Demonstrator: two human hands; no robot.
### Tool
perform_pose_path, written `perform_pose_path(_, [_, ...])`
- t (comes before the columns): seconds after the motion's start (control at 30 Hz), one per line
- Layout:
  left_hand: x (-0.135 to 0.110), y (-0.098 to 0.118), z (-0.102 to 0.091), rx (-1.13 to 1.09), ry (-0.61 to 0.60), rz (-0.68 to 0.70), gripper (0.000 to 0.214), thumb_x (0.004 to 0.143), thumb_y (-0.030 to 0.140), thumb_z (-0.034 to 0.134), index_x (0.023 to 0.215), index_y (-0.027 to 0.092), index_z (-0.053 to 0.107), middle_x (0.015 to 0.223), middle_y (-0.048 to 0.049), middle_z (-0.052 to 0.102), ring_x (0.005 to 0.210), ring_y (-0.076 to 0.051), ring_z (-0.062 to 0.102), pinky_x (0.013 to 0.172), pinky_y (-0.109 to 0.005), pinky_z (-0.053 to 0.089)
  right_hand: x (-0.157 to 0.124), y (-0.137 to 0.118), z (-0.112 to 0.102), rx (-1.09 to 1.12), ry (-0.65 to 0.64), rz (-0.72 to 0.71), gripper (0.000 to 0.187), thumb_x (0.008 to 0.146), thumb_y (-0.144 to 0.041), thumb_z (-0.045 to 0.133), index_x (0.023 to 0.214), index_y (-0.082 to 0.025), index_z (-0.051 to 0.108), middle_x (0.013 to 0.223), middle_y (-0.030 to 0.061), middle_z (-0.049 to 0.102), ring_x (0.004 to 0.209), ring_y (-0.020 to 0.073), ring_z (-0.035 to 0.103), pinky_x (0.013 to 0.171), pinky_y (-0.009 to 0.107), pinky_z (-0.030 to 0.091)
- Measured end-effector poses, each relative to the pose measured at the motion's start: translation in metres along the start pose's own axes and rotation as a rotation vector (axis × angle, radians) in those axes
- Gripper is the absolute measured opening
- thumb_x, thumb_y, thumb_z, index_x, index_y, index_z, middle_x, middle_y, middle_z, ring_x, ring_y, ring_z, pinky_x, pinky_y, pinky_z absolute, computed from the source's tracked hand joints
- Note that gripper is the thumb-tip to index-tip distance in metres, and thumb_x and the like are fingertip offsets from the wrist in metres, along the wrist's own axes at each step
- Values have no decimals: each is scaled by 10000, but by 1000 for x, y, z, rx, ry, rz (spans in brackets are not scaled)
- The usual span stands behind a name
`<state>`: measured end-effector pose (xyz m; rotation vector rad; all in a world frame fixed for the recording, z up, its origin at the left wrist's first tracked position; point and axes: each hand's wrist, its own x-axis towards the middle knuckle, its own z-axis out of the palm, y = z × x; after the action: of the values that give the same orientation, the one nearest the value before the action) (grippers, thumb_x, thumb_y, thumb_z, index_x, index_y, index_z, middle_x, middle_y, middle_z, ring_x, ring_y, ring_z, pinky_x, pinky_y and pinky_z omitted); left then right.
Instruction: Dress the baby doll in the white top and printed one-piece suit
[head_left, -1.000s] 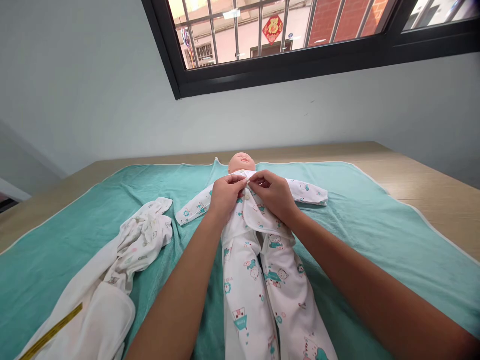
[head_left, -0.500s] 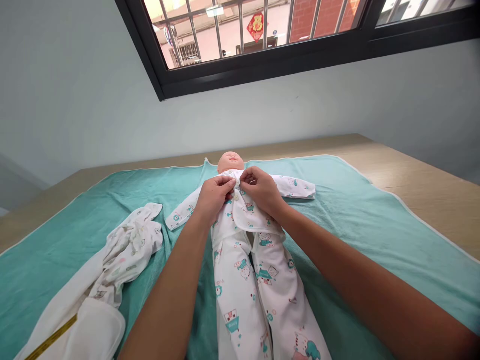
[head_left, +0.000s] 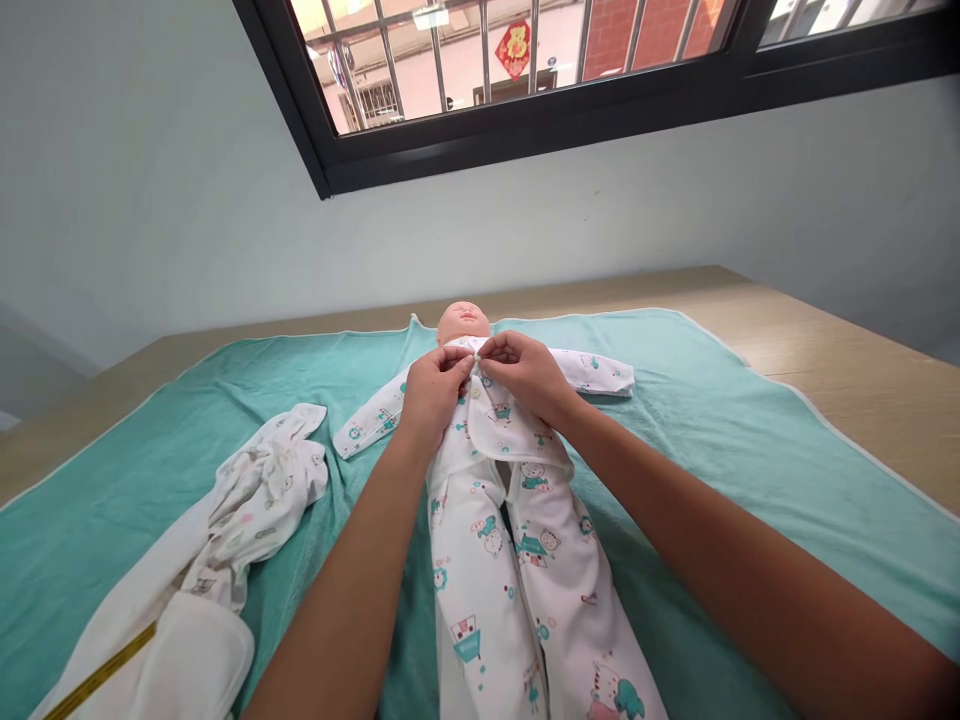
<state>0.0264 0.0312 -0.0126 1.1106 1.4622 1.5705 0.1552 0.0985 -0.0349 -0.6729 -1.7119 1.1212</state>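
A baby doll (head_left: 463, 320) lies on its back, head away from me, dressed in a white printed jacket (head_left: 517, 430) and matching trousers (head_left: 487, 570). Its sleeves stretch out to both sides. At the chest, just below the neck, my left hand (head_left: 439, 385) pinches one front edge of the jacket. Facing it, my right hand (head_left: 521, 370) pinches the other edge, and the fingertips of both hands nearly meet around a small button (head_left: 477, 360). Another pale button (head_left: 476, 393) shows a little lower on the jacket front. Whether the upper button is through its hole, I cannot tell.
Under the doll a teal blanket (head_left: 720, 480) covers most of the wooden table (head_left: 847, 370). Crumpled white baby clothes (head_left: 255, 490) lie to the left, with a yellow tape measure (head_left: 101, 670) across them. A wall and a barred window (head_left: 525, 125) stand behind.
My fingertips have drawn slightly closer together at the jacket's upper button. The doll and the clothes at the left lie as before.
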Motion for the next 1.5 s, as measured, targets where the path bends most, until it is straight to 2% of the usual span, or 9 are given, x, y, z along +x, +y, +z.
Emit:
perform_pose_path(0.33, [2,-6,3,43,10,92,119,741,244,681,826,162,696,576,25,555,508,-86,444,503,-209,365,0,5,1,-1,43,-29,95,735,-200,608,824,-194,642,825,12,676,802,164,638,769,302,507])
perform_pose_path(0.7, [1,-3,3,83,44,73,123,736,239,662,809,149,700,638,15,615,539,-88,487,551,-223,411,-1,2,-1,70,26,3,132,728,-237,676,841,-179,643,836,22,663,818,162,624,777,291,492])
perform_pose_path(1.0, [3,-5,2,183,18,122,96,755,196,604,783,158,687,642,16,608,563,-97,501,606,-236,434,0,5,-1,-49,23,-43,71,731,-213,645,789,-183,618,784,4,638,759,152,595,720,282,467])
perform_pose_path(1.3, [3,-4,1,213,-15,129,110,786,209,589,802,161,687,649,12,610,567,-100,501,605,-234,425,-1,7,1,-10,72,-35,71,720,-215,656,742,-190,593,773,1,640,739,151,589,717,284,463])
perform_pose_path(1.5, [3,-4,1,317,11,202,124,753,254,672,812,160,727,719,-24,679,698,-149,593,724,-269,462,-1,7,1,2,67,-7,83,730,-242,657,771,-188,609,769,4,643,749,158,601,704,283,467])
